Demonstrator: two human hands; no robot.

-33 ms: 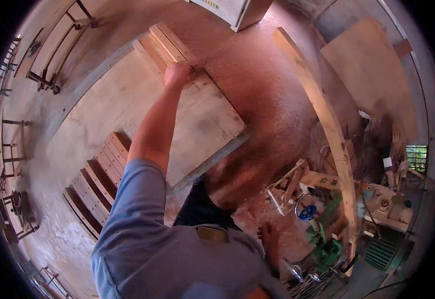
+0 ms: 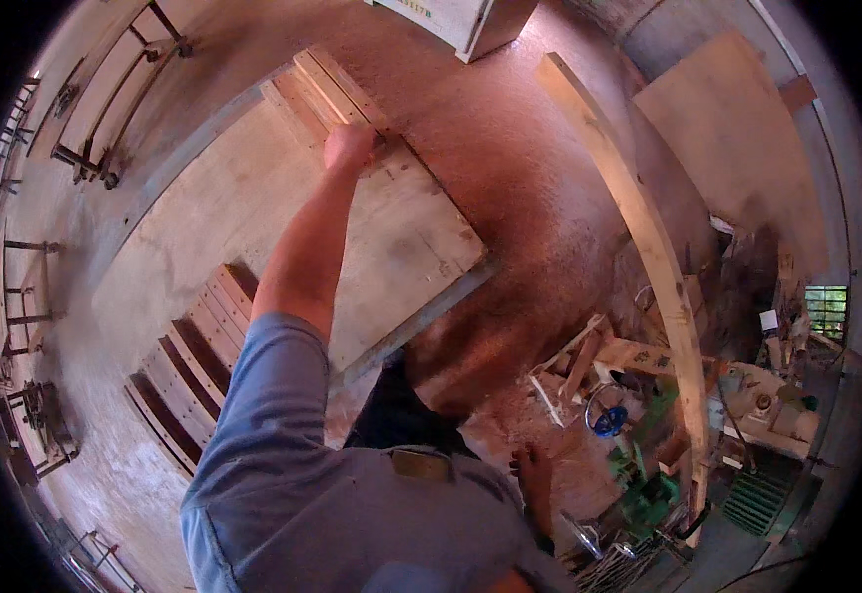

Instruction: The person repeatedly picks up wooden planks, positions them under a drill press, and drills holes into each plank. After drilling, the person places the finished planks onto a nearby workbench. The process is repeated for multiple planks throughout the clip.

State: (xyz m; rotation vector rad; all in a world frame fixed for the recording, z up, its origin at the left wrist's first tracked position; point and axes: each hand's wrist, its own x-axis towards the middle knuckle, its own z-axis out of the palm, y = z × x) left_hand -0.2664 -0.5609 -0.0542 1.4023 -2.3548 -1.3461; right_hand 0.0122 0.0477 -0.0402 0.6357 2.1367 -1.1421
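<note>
My left arm reaches out over a broad, pale wooden board [image 2: 401,232] lying at a slant. At its far corner, my left hand [image 2: 349,148] is closed on the near end of a wooden strip [image 2: 324,87], one of several lying side by side there. The fingertips are partly hidden behind the hand. My right hand [image 2: 533,479] hangs low beside my body, in shade, with its fingers apart and nothing visible in it.
Several drilled wooden slats [image 2: 194,361] lie in a row at the left. A long curved-looking plank [image 2: 648,227] rises at the right, beside a green machine [image 2: 648,494] with a blue handwheel [image 2: 609,422]. A white cabinet [image 2: 470,25] stands at the far side; wheeled racks [image 2: 105,109] at far left.
</note>
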